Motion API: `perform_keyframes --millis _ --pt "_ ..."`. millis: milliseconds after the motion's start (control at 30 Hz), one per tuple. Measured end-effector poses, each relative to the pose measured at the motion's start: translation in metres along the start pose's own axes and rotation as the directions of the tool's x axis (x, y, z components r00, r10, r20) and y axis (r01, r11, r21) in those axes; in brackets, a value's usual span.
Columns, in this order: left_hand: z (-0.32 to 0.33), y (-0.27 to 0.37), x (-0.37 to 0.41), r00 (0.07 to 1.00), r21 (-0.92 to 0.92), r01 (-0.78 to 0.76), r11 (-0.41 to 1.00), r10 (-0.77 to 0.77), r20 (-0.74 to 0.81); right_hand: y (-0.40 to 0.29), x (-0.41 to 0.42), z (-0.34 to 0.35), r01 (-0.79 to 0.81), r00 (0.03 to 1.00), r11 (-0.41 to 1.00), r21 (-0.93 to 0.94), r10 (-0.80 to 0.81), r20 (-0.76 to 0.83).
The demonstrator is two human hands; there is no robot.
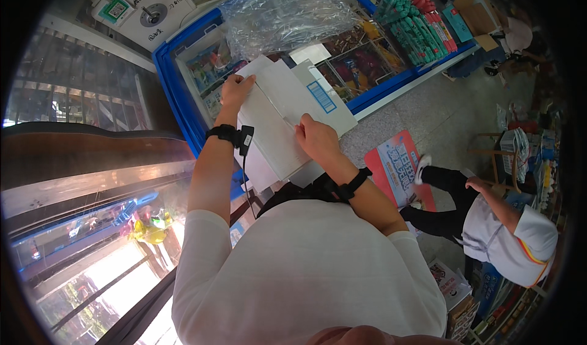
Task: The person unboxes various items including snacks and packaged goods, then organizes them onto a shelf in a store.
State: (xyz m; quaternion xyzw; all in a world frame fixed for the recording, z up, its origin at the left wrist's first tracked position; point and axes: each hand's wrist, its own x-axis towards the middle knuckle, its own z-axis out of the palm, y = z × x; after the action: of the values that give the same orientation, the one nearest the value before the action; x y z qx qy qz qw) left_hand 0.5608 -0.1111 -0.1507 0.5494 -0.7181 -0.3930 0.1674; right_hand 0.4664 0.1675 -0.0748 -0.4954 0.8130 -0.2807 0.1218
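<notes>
A stack of white paper sheets (pixel 275 129) lies over the near part of a blue-framed glass-topped display freezer (pixel 176 102). My left hand (pixel 237 90) pinches the upper left edge of the sheets between thumb and fingers. My right hand (pixel 317 136) is closed, its thumb and forefinger on the right edge of the top sheets; what lies within the fist is hidden. Under the sheets, to the right, a pale folder or board (pixel 344 118) bears a blue-bordered label with writing. A smaller white sheet (pixel 310 53) lies beyond the stack on the glass.
Clear plastic wrap (pixel 289 17) covers the freezer's far part. Green packets (pixel 415 35) and red packets (pixel 438 26) stand at its right end near an open cardboard box (pixel 474 17). A person in a white top (pixel 495 235) is at the right, near a printed floor mat (pixel 394 166).
</notes>
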Motion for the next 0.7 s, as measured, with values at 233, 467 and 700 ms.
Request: perform_keyframes --millis 233,467,700 --pt "0.001 0.001 -0.001 1.000 0.005 -0.003 1.000 0.003 -0.011 0.000 0.000 0.000 -0.011 1.000 1.000 -0.017 0.011 0.024" --pt "0.000 0.000 -0.004 0.999 -0.083 -0.035 0.996 0.035 -0.005 0.006 -0.010 -0.007 -0.009 0.998 1.000 -0.016 0.010 0.070" --pt "0.002 -0.003 -0.002 0.999 -0.048 -0.025 0.999 0.023 -0.035 0.009 -0.029 -0.018 -0.061 0.990 0.998 0.008 0.059 0.127"
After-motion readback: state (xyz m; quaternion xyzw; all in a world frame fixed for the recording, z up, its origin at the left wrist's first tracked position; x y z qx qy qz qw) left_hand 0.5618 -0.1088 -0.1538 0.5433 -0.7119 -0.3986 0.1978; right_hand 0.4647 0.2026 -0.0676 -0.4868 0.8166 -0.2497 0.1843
